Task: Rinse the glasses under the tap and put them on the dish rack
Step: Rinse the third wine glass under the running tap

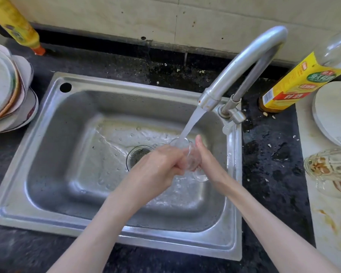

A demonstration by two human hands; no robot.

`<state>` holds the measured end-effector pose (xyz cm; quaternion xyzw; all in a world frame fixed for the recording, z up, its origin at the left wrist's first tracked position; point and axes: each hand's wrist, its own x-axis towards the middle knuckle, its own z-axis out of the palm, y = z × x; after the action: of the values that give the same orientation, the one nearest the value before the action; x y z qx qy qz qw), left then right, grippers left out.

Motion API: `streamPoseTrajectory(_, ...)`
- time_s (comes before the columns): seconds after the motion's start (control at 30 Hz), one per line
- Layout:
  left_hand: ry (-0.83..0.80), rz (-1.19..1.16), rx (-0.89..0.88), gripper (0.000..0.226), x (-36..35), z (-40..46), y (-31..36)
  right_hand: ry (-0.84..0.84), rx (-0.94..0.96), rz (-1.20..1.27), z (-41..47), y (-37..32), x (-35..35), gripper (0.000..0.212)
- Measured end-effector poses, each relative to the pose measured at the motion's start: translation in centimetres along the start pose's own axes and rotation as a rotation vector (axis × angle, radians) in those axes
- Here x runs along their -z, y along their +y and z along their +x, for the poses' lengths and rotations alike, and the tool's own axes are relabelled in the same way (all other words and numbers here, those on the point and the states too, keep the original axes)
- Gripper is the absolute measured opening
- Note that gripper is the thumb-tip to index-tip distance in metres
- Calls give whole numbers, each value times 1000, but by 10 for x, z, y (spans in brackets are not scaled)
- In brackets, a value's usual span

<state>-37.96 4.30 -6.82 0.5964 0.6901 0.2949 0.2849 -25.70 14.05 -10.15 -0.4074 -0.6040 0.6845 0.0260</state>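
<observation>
A small clear glass [187,154] is held over the steel sink [53,134], tilted with its mouth toward the running tap [242,64]. Water streams from the spout into the glass. My left hand [159,166] wraps its curled fingers around the glass from the left. My right hand [207,156] holds the glass from the right, thumb raised along its side. A clear foot or base shows under my right hand. Two dirty glasses [331,164] with brown residue lie on the pale counter at the right edge.
Stacked plates and bowls [8,91] stand left of the sink. A yellow bottle [18,24] stands at the back left, a yellow-labelled bottle [295,83] right of the tap, and a white plate [335,111] beyond it. The dark counter is wet and crumb-strewn.
</observation>
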Motion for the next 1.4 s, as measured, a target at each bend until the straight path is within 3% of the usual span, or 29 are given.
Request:
streamPoseTrajectory(0.1,130,-22,89,26,-5,0,-3,93,132,-15,1,15,-7,59)
streamPoseTrajectory(0.2,-7,69,-86,12,-2,3,-5,146,58,76,9,12,-9,45)
streamPoseTrajectory(0.27,-235,143,-140,10,8,8,-1,-40,-71,194,13,9,-7,57)
streamPoseTrajectory(0.33,-354,204,-45,8,16,13,2,-213,-99,212,13,4,-5,65)
streamPoseTrajectory(0.4,-259,178,80,7,17,16,3,-233,-46,234,10,4,-3,63)
streamPoseTrajectory(0.5,-4,-65,222,28,11,17,0,-81,152,138,4,4,-2,32)
streamPoseTrajectory(0.53,14,-123,210,29,10,17,-2,-66,176,145,2,2,-2,30)
streamPoseTrajectory(0.63,-225,-102,21,12,17,18,-2,-92,117,224,2,7,3,68)
streamPoseTrajectory(0.73,-425,75,31,20,24,22,-7,-152,32,134,4,6,5,83)
streamPoseTrajectory(0.8,-331,105,95,16,25,24,-5,-163,32,123,2,9,3,81)
streamPoseTrajectory(0.93,-90,-73,170,32,17,20,-2,-58,103,143,1,9,-3,49)
streamPoseTrajectory(1.03,-332,-115,34,16,20,18,-1,-158,52,214,1,2,-2,51)
streamPoseTrajectory(1.1,-460,-122,28,21,23,17,-3,-201,-23,158,4,-2,0,63)
streamPoseTrajectory(1.2,-310,1,67,15,23,20,-3,-248,-8,144,7,2,1,90)
streamPoseTrajectory(1.23,-240,16,94,12,22,22,-3,-239,17,149,8,5,1,89)
streamPoseTrajectory(1.3,-135,-34,113,25,20,24,-6,-170,47,127,8,5,2,63)
streamPoseTrajectory(1.33,-129,-55,93,28,19,24,-7,-142,40,123,7,4,2,52)
streamPoseTrajectory(1.4,-254,-36,40,19,20,22,-10,-142,9,145,5,-1,1,54)
